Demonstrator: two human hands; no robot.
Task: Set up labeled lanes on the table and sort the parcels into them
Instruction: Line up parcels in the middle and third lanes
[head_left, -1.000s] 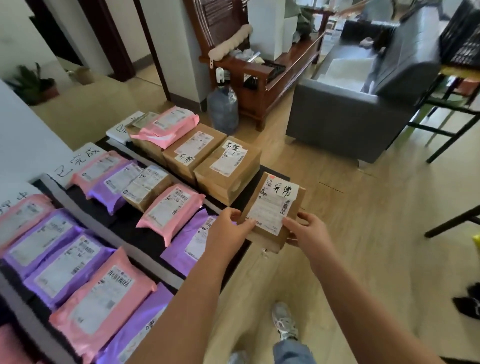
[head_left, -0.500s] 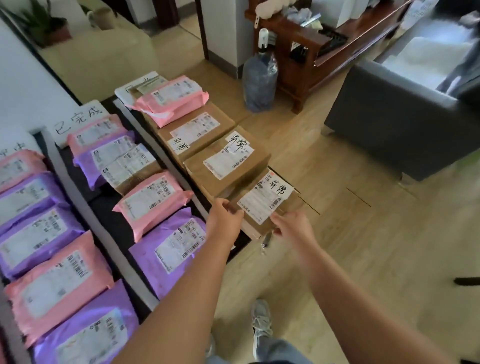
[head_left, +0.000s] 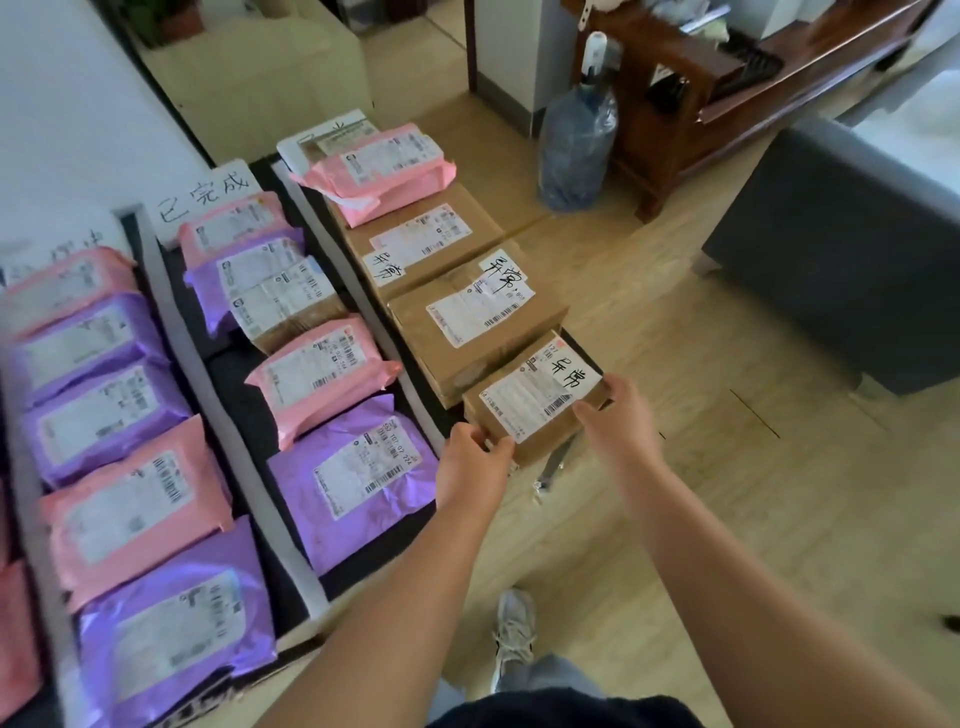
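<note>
A small brown cardboard box (head_left: 524, 423) with a shipping label and handwritten characters sits at the near end of the right lane, on the black table (head_left: 231, 384). My left hand (head_left: 475, 467) grips its near left corner. My right hand (head_left: 615, 415) grips its right edge. Behind it in the same lane lie two larger brown boxes (head_left: 467, 317) and a pink mailer (head_left: 379, 171). The middle lane holds pink and purple mailers (head_left: 353, 478) under a handwritten sign (head_left: 208, 200). The left lane holds several more mailers (head_left: 130, 514).
White strips (head_left: 208, 374) divide the lanes. A water jug (head_left: 576, 145) stands on the wooden floor beyond the table, beside a wooden bench (head_left: 727, 104). A grey sofa (head_left: 841, 249) is on the right. My shoe (head_left: 514, 634) is below the table edge.
The small box has come down from mid-air over the floor onto the table's near right corner, behind the two larger boxes' line. Both hands moved with it, and the view tilted downward.
</note>
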